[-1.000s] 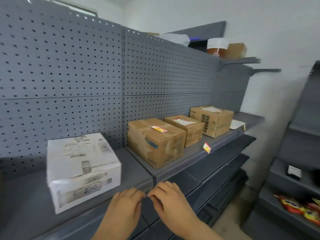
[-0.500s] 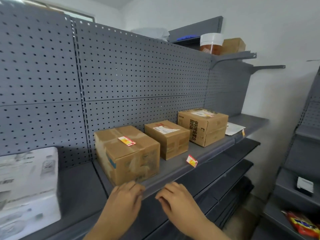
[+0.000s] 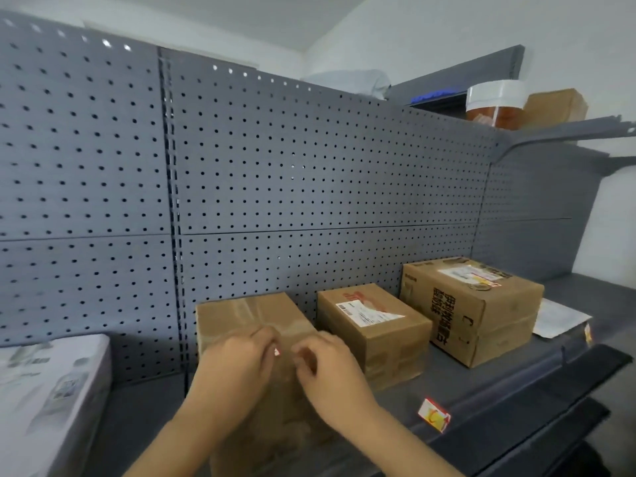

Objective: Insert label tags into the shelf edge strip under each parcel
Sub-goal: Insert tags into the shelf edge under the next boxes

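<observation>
My left hand (image 3: 237, 366) and right hand (image 3: 327, 370) are side by side on top of the nearest brown parcel (image 3: 247, 321), fingertips pinching toward a small red-and-white label tag (image 3: 276, 352) between them; whether either has actually gripped it, I cannot tell. The shelf edge strip (image 3: 499, 411) lies below and toward me, running left to right. One tag (image 3: 434, 414) already sits there, under the middle parcel (image 3: 373, 325).

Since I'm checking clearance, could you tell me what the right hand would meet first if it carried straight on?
Probably the left hand: the right hand points at it over the taped brown cardboard box.
</observation>
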`<state>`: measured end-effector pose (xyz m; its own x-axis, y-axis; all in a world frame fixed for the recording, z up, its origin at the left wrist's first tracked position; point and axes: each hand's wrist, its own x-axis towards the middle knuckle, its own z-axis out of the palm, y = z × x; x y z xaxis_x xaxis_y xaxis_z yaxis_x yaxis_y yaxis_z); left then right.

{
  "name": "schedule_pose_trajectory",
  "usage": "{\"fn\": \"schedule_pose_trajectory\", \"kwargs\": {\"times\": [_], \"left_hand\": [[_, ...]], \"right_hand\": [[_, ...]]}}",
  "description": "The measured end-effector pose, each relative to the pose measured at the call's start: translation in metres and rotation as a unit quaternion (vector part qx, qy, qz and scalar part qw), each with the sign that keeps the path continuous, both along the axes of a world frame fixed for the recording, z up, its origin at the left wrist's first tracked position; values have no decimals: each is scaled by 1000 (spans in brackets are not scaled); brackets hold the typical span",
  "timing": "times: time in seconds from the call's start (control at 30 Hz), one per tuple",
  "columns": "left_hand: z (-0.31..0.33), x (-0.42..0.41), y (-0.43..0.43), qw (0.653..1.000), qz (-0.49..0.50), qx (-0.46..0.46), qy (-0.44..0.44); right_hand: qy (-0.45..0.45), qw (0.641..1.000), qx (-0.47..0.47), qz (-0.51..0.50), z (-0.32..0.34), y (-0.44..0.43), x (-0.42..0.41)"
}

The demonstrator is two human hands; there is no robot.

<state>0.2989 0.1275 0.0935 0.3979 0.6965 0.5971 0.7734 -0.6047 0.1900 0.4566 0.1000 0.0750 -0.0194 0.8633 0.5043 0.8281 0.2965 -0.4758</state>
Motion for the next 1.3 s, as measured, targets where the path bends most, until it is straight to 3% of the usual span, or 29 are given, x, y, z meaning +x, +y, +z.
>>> {"fn": "schedule_pose_trajectory", "kwargs": {"times": [0.1, 0.3, 0.47, 0.63, 0.73, 0.97, 1.3], "left_hand": [[12, -1, 17, 999, 44, 8, -6], [18, -9, 40, 992, 118, 10, -38], [19, -17, 41, 987, 153, 12, -47], [20, -21, 29, 983, 177, 26, -51], [19, -22, 21, 981, 190, 29, -42], [26, -37, -9, 974, 222, 33, -39], [15, -165, -86, 959, 273, 20, -74]], "right_hand": [[-2, 998, -53, -20, 17, 34, -18], [-99, 972, -206, -53, 28, 79, -40], [-25, 966, -255, -16, 26, 105, -35], [-5, 984, -181, 6, 18, 111, -23], [53, 992, -108, 47, 21, 104, -19], [187, 967, -37, 170, 35, 63, -53], [219, 940, -119, 233, 10, 5, -158]]}}
